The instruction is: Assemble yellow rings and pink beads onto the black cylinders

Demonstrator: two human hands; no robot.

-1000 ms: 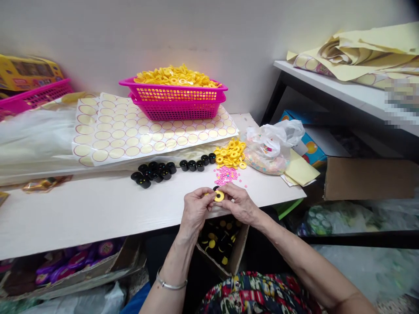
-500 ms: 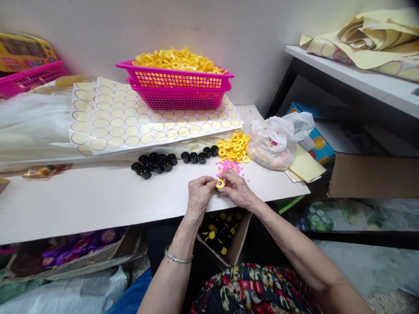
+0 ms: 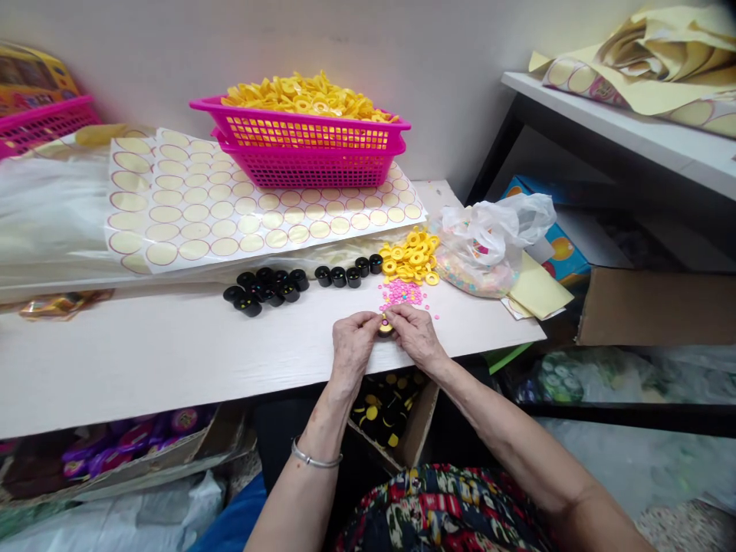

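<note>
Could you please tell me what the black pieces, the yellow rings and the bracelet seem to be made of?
Black pieces: probably plastic, glossy, with bright highlights.
Yellow rings: likely moulded plastic, fairly smooth; colour and shape look uniform.
Bracelet: seems metal, silvery and shiny; which metal, I cannot tell.

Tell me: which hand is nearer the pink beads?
Right: the right hand is just in front of the pink beads; the left hand is in front too, farther left.

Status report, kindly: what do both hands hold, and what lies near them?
Left hand and right hand: pinching one small yellow-and-black piece. Piece: yellow face up. Nearby: small pink bits, just beyond.
</note>
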